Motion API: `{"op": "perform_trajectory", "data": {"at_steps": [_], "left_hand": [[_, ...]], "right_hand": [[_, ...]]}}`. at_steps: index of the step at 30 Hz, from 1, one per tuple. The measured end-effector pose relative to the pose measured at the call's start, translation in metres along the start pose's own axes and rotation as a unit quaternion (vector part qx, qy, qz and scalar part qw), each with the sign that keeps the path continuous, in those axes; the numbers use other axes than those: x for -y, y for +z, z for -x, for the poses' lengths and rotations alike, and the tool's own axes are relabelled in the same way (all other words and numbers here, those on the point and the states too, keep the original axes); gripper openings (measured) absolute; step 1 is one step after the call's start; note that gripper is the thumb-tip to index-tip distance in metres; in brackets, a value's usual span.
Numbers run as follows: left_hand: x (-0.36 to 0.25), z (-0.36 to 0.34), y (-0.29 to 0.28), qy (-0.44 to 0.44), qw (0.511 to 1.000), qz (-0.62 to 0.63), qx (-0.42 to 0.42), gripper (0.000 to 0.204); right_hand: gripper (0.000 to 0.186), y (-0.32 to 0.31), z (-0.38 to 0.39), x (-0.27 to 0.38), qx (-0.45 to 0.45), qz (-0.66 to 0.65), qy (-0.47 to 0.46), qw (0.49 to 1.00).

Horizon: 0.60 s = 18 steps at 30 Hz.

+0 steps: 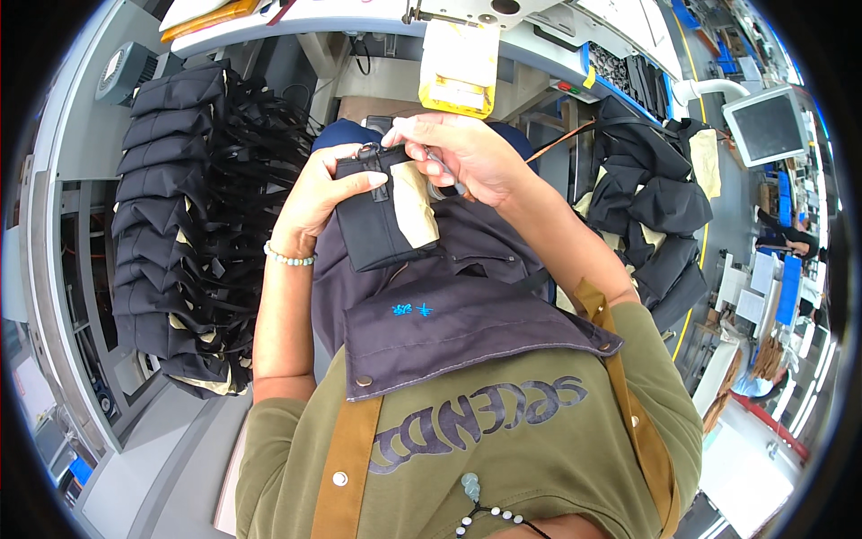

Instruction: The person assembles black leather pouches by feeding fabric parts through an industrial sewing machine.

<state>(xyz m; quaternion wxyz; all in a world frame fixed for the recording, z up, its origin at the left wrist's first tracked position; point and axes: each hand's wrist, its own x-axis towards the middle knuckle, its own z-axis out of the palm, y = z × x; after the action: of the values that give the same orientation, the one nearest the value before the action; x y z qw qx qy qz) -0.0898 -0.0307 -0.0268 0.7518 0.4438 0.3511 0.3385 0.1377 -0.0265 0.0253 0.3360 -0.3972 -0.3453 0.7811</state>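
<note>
A small black fabric bag [373, 235] is held up over my lap, tilted a little. A cream piece of paper or lining [413, 207] hangs down over its right side. My left hand [319, 193] grips the bag's left edge, with the thumb pressed on a black strap [378, 184] at the top. Closed fingers of my right hand [458, 153] are at the bag's upper edge. In that hand lies a slim grey metal tool [444, 169], perhaps thread snips, mostly hidden by the fingers.
Black bags with dangling straps [171, 207] are stacked in a long row at left. More black bags [646, 198] are heaped at right. Ahead stands a sewing-machine table [359, 18] with a yellow-edged packet [459, 67] at its edge. A screen [766, 126] stands far right.
</note>
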Motion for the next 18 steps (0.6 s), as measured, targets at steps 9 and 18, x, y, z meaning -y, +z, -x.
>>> {"op": "perform_trajectory", "data": {"at_steps": [9, 18], "left_hand": [[-0.002, -0.004, 0.003, -0.007, 1.000, -0.025, -0.008, 0.017], [0.002, -0.009, 0.002, -0.004, 1.000, -0.011, -0.014, 0.021]], "right_hand": [[0.031, -0.016, -0.004, -0.005, 0.060, -0.054, -0.028, 0.996], [0.028, -0.018, -0.012, -0.003, 0.067, 0.051, -0.019, 0.996]]}}
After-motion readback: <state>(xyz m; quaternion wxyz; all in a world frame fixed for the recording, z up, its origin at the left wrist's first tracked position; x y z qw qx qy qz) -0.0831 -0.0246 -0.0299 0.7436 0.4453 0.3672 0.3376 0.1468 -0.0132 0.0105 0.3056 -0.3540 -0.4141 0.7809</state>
